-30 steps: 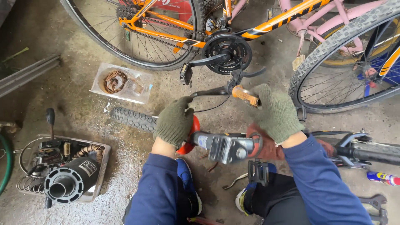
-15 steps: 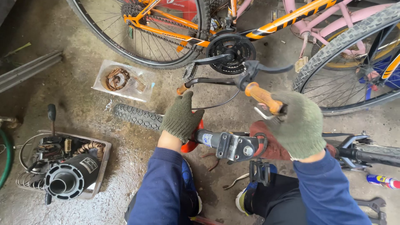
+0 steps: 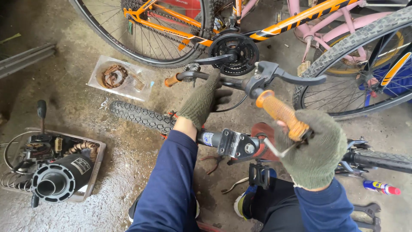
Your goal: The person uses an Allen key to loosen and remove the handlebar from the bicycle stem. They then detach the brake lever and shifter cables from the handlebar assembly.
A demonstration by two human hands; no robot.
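At the centre of the head view, the left hand (image 3: 201, 98), in a knitted olive-grey glove, lies over the middle of the handlebar (image 3: 234, 82), fingers curled around the black bar. The right hand (image 3: 312, 148), gloved alike, is closed around the near orange grip (image 3: 281, 114); a thin metal tool (image 3: 279, 149) projects from under its fingers toward the left.

The handlebar's long axis runs diagonally across the frame: the far orange grip (image 3: 171, 80) points up and left, the near grip points down and right toward the person. A black brake lever (image 3: 296, 77) sits just above the near grip and points right.

Below the hands, a black bicycle frame tube (image 3: 210, 138) lies roughly horizontal, carrying a grey metal clamp block (image 3: 236, 144) with a bolt head. A knobby tyre (image 3: 141, 116) extends left of the tube along the concrete floor (image 3: 86, 111), and a second tyre (image 3: 382, 160) continues at the right. A black pedal (image 3: 259, 174) hangs under the clamp. Both forearms wear dark blue sleeves (image 3: 171, 180).

Beyond the handlebar stands an orange bicycle (image 3: 171, 28) with a black chainring (image 3: 234, 51); a pink bicycle frame (image 3: 330, 25) stands behind it. At left, a clear plastic packet (image 3: 118, 77) holds a rusty coil. A metal tray (image 3: 56, 165) at lower left contains a black cylindrical part and wiring. A small spray can (image 3: 381, 187) lies at lower right, near a wrench (image 3: 367, 210).
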